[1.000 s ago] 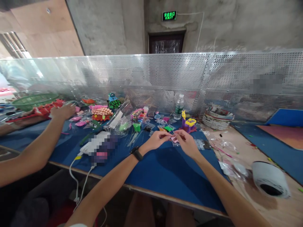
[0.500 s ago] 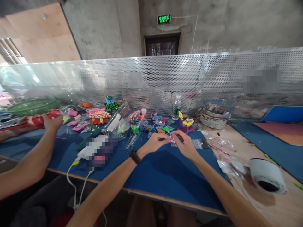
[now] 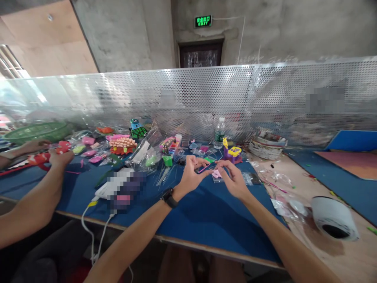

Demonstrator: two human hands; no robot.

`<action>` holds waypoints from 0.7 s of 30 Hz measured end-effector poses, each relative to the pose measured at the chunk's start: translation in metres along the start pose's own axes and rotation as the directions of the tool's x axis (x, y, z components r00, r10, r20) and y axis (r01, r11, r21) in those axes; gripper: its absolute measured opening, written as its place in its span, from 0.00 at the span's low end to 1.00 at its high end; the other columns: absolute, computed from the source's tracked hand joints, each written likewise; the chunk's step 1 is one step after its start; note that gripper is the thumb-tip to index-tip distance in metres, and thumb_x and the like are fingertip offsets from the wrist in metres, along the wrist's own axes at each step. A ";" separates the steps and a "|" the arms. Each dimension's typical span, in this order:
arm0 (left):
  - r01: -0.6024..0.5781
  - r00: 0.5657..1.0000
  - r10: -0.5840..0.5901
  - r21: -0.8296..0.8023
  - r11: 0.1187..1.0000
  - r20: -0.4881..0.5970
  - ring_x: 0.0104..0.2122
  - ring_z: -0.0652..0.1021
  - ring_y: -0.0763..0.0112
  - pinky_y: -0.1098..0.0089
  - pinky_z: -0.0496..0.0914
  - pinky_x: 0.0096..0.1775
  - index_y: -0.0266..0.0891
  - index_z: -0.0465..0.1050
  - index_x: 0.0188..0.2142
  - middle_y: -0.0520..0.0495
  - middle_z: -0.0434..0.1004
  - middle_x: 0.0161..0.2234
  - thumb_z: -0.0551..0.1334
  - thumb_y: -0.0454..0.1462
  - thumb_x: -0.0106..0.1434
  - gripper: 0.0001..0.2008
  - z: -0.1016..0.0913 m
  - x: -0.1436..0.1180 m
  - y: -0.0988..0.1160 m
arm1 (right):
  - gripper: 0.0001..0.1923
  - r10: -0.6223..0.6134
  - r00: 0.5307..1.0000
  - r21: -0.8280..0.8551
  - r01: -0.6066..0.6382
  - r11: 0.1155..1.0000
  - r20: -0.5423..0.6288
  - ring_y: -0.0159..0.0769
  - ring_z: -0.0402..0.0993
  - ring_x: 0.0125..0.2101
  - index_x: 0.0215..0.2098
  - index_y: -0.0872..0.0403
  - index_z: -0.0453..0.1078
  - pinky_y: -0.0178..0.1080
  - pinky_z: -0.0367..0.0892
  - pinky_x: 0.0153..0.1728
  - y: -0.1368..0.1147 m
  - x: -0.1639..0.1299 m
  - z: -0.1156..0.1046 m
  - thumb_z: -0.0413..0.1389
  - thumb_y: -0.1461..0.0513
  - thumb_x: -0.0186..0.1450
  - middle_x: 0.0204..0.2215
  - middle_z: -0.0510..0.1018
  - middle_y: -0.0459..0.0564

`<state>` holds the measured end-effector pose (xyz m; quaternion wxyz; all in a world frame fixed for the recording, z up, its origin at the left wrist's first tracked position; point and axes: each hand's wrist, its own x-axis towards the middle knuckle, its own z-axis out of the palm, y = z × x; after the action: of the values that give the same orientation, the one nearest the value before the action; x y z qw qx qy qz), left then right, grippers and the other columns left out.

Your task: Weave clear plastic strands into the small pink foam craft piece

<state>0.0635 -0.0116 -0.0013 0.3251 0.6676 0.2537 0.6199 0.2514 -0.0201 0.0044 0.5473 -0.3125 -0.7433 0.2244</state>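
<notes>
My left hand point(image 3: 193, 175), with a black watch point(image 3: 169, 197) at its wrist, curves its thumb and fingers round a thin purple strip point(image 3: 204, 169). Close beside it, the thumb and fingers of my right hand point(image 3: 233, 180) are pinched together; what lies between them is too small to make out. A pale pink piece point(image 3: 216, 173) shows between the two hands, over a small clear packet. Whether the fingers touch this piece I cannot tell. Just behind the hands stand a purple and yellow toy figure point(image 3: 232, 153) and a green piece point(image 3: 209, 160).
Clear packets of coloured clay, a spiky pink figure point(image 3: 122, 144) and a turtle figure point(image 3: 138, 129) line the back left. A bottle point(image 3: 219, 133) stands by the perforated screen. A white cup point(image 3: 334, 217) lies right. A co-worker's hand point(image 3: 60, 157) holds a red-and-white figure at left.
My left hand has drawn back slightly and opened its curve, so the purple strip shows. The pink piece is more visible. The co-worker's hands have shifted left.
</notes>
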 end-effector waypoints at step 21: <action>-0.076 0.971 -0.014 0.366 0.927 0.239 0.45 0.80 0.64 0.65 0.72 0.48 0.41 0.74 0.40 0.46 0.81 0.44 0.64 0.45 0.66 0.10 -0.017 0.008 -0.005 | 0.09 0.074 0.996 0.104 -0.080 0.991 0.053 0.42 0.78 0.45 0.43 0.48 0.70 0.44 0.73 0.47 0.006 -0.004 0.005 0.56 0.53 0.69 0.44 0.80 0.52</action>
<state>0.0473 0.0000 0.0006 0.2105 0.7902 0.3155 0.4814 0.2490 -0.0182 -0.0041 0.5357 -0.3060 -0.7309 0.2918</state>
